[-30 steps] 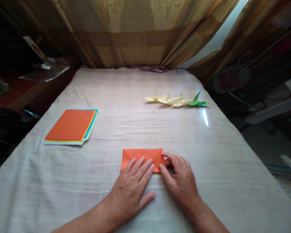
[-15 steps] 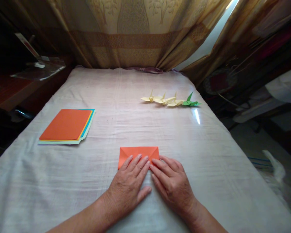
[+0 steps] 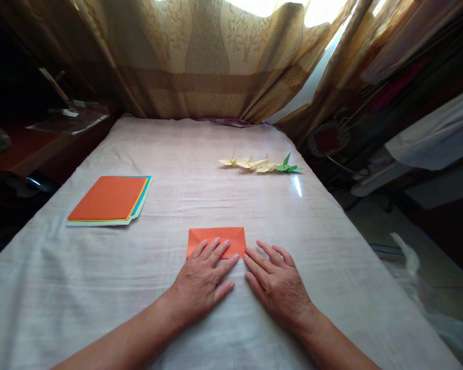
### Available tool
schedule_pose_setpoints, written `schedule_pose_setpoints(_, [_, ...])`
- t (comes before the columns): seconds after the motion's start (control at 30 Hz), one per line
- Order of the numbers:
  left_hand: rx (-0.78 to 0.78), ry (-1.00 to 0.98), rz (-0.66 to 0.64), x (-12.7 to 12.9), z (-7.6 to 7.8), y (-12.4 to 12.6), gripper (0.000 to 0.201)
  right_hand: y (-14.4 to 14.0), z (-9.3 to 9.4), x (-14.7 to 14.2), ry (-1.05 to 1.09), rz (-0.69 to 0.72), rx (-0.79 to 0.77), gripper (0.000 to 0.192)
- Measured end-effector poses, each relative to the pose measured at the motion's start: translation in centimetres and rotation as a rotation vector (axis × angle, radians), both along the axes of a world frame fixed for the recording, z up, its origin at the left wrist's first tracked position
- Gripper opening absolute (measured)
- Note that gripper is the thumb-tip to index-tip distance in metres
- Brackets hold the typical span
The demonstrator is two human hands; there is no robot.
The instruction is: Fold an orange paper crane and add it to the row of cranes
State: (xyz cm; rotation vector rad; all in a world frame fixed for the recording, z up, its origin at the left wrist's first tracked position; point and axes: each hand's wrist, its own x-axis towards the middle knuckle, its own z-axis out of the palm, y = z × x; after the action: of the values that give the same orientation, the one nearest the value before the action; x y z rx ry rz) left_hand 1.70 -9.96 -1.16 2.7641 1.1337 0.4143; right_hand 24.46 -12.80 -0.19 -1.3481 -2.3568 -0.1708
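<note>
An orange sheet of origami paper (image 3: 234, 237), folded into a rectangle with diagonal creases, lies flat on the cloth. My left hand (image 3: 202, 280) rests palm down over its lower left part, fingers spread on the paper. My right hand (image 3: 275, 282) lies beside the lower right corner, fingers stretched out and its index fingertip at the corner. Neither hand grips the paper. The near edge is partly hidden under my left fingers.
To the left lies a stack of coloured paper (image 3: 110, 198), orange on top. Several folded cream paper cranes (image 3: 250, 163) and a green paper crane (image 3: 288, 167) form a row at the far right. A white cloth (image 3: 170, 190) covers the surface; a curtain (image 3: 200, 82) hangs behind.
My right hand has slid right along the paper's near edge to its corner, its fingers spreading. My left fingers have spread wider. The whole view has shifted slightly.
</note>
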Motion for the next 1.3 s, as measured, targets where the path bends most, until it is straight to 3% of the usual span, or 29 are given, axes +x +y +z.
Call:
schedule_pose_setpoints(0.17, [-0.016, 0.001, -0.001, 0.1, 0.2, 0.0, 0.047, 0.0, -0.2, -1.3, -0.001, 0.0, 0.046, 0.028])
schedule_pose_setpoints(0.5, [-0.049, 0.037, -0.025, -1.1, 0.5, 0.0, 0.049, -0.3, -1.3, -1.3, 0.005, -0.038, -0.022, 0.03])
schedule_pose_setpoints(0.8, [0.024, 0.101, -0.023, -4.9, -0.1, -0.4, 0.049, -0.3, -1.4, -1.5, 0.065, -0.064, -0.034, 0.031])
schedule_pose_setpoints(1.1, [0.08, 0.122, -0.001, -9.5, -0.2, -1.0, 0.051, -0.2, -1.3, -1.1, -0.019, -0.031, 0.002, 0.032])
schedule_pose_setpoints(1.3, [0.078, 0.113, 0.022, -10.5, -0.1, -1.2, 0.052, -0.1, -1.1, -1.4, 0.003, -0.046, -0.014, 0.03])
